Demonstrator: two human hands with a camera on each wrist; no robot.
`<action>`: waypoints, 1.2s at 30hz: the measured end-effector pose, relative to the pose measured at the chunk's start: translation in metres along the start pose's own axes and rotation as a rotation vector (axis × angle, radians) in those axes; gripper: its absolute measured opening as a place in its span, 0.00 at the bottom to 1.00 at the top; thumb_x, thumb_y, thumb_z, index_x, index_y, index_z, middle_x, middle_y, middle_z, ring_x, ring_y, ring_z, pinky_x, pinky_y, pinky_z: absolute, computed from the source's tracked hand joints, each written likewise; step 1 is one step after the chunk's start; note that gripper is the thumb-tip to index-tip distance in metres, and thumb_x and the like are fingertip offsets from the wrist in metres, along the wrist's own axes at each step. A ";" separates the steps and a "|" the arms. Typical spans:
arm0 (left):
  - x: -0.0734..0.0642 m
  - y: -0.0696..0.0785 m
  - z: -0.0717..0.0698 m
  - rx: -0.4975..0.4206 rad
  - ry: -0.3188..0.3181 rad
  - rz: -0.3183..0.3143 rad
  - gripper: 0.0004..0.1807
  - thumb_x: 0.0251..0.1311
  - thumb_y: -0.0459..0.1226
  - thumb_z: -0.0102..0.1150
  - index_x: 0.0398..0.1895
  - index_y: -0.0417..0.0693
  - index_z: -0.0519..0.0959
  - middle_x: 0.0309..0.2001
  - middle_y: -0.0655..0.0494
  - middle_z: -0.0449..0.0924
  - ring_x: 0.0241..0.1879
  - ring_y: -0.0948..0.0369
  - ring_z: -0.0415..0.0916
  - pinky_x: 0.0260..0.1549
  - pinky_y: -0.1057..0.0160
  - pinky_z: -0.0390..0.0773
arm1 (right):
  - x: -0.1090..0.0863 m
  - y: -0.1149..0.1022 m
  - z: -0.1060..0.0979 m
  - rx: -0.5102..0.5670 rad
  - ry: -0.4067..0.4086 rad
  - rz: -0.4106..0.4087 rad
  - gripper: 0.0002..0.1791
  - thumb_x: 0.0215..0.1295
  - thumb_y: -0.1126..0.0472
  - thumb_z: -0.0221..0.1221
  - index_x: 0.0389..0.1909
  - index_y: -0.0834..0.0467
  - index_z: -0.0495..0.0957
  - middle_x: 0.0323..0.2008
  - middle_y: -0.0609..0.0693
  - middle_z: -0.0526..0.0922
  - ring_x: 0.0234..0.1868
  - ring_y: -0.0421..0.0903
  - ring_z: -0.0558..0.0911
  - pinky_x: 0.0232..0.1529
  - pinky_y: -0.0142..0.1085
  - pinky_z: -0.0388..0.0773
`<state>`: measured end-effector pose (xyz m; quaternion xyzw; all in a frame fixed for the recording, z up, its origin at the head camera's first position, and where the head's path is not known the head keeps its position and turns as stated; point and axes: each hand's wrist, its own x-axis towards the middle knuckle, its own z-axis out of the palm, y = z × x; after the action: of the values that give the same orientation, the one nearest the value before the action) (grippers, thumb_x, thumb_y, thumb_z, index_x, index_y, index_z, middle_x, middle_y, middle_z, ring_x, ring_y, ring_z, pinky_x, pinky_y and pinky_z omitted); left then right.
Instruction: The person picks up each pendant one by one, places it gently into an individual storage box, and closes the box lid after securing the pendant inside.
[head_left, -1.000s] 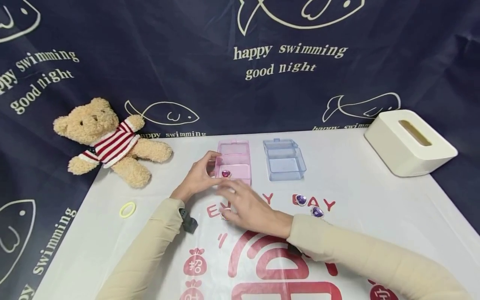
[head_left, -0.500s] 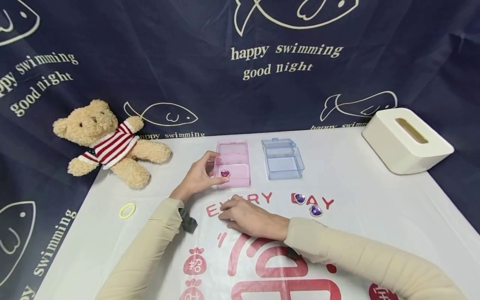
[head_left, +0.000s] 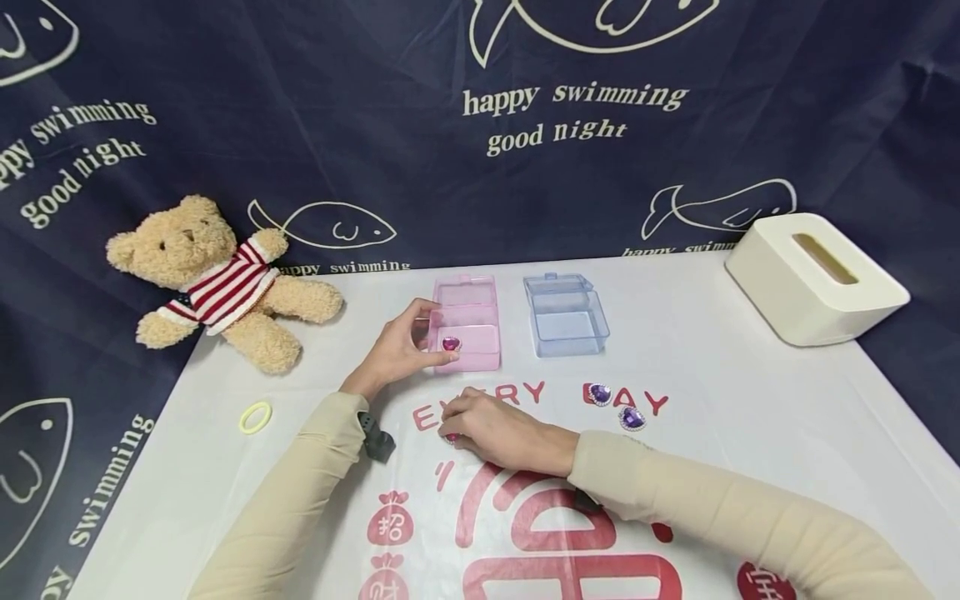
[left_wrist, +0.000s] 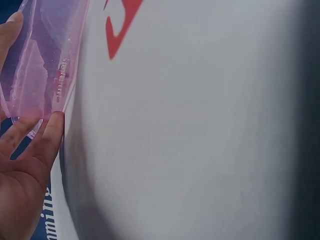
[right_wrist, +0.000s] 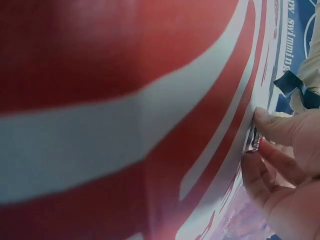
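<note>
Two-handed work at a white tabletop (head_left: 720, 467). The left hand (head_left: 396, 350) grasps the near-left part of a clear pink lidded box (head_left: 483, 360), its thumb at the front and its fingers along the side; the lid lies back, away from the person. Inside the box, just beside the left thumb, rests a red-pink gem (head_left: 451, 343). The right hand (head_left: 502, 429), nearer the person, pinches a second red gem (head_left: 452, 437) at the tabletop between thumb and fingertips, partly hidden in the head view but shown between the digits in the right wrist view.

To the right of the right hand lie an upper purple gem (head_left: 599, 394) and a lower purple gem (head_left: 632, 417), near each other beside the red printed lettering. Beyond that hand and to its right stands a clear blue box (head_left: 570, 346), its lid raised. Left of the left hand are a yellow ring (head_left: 267, 414), nearer the person, and a teddy bear (head_left: 225, 287) in a striped shirt, farther off. Well to the right of both hands stands a white tissue box (head_left: 787, 287). A navy printed cloth (head_left: 450, 192) hangs beyond both hands.
</note>
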<state>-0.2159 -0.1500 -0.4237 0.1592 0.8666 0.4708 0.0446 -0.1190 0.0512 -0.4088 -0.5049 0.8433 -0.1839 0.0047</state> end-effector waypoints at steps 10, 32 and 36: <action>0.002 -0.001 -0.001 -0.009 -0.010 -0.002 0.42 0.39 0.40 0.80 0.59 0.50 0.67 0.57 0.49 0.75 0.57 0.51 0.75 0.52 0.54 0.80 | -0.005 0.007 -0.032 0.069 0.166 -0.020 0.10 0.58 0.60 0.67 0.41 0.58 0.84 0.43 0.49 0.85 0.47 0.45 0.81 0.53 0.35 0.77; 0.003 -0.002 -0.002 -0.021 -0.011 0.000 0.43 0.39 0.40 0.79 0.61 0.45 0.67 0.58 0.45 0.75 0.56 0.50 0.75 0.53 0.56 0.80 | 0.026 0.065 -0.065 0.077 0.267 0.239 0.09 0.56 0.68 0.67 0.39 0.62 0.84 0.37 0.53 0.86 0.42 0.48 0.83 0.47 0.41 0.80; 0.004 -0.003 -0.002 -0.019 -0.012 -0.011 0.43 0.39 0.41 0.80 0.60 0.46 0.67 0.57 0.45 0.75 0.56 0.50 0.75 0.53 0.55 0.79 | 0.037 0.075 -0.065 0.096 0.229 0.255 0.10 0.55 0.68 0.67 0.39 0.63 0.84 0.35 0.53 0.86 0.40 0.48 0.83 0.45 0.40 0.79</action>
<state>-0.2204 -0.1520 -0.4248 0.1568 0.8626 0.4779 0.0537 -0.2138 0.0711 -0.3657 -0.3688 0.8858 -0.2783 -0.0438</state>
